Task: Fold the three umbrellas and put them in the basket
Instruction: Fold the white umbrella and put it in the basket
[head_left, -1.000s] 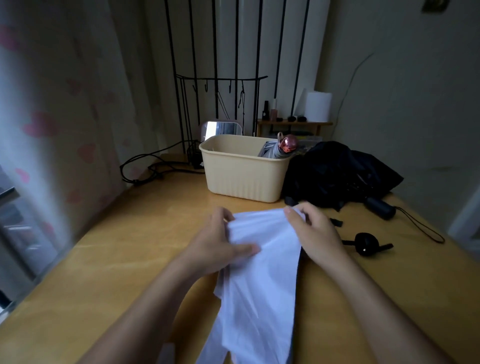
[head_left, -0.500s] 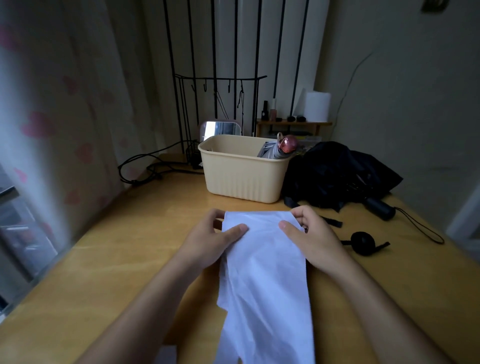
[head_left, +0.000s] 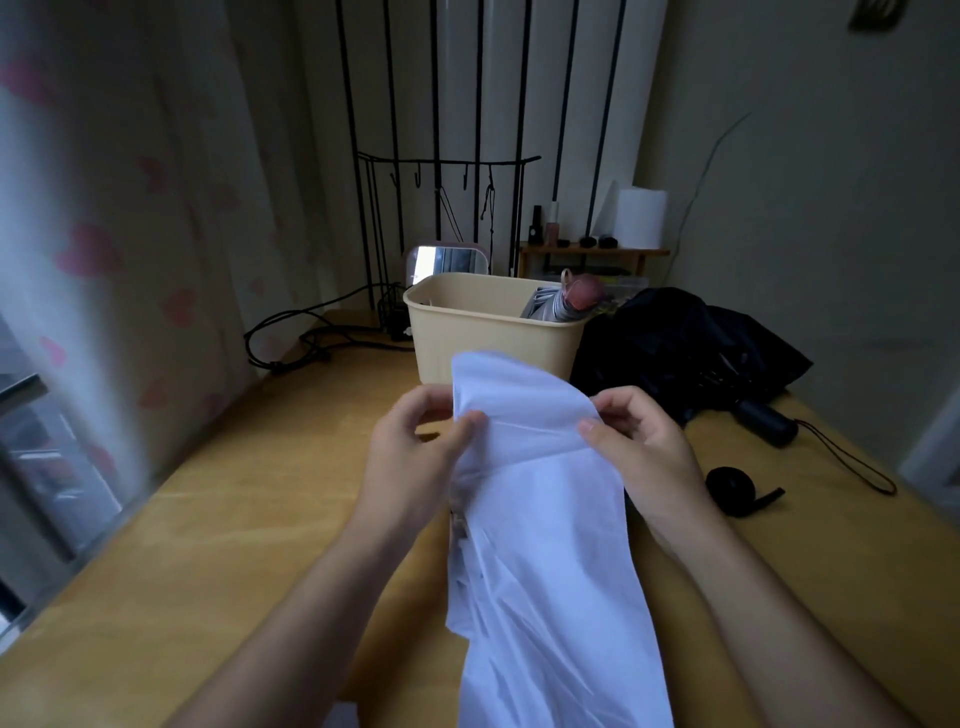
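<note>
Left fingers (head_left: 460, 434), right fingers (head_left: 597, 435) pinch white umbrella (head_left: 540, 519) — basket (head_left: 467, 343) behind, black umbrella (head_left: 675, 343) beside.

Left of the left hand (head_left: 415, 457) the wooden table (head_left: 234, 519) is bare and wide, so a hand can slide there. The white umbrella (head_left: 540, 519), held by both hands, fills the gap between them. Just behind the hands stands the basket (head_left: 493, 343). Its top is open on the left, and a folded umbrella (head_left: 566, 306) fills its right corner. Behind the right hand (head_left: 639, 452) a black umbrella (head_left: 675, 348) lies in a big heap. A black strap (head_left: 732, 486) lies near its right side.
</note>
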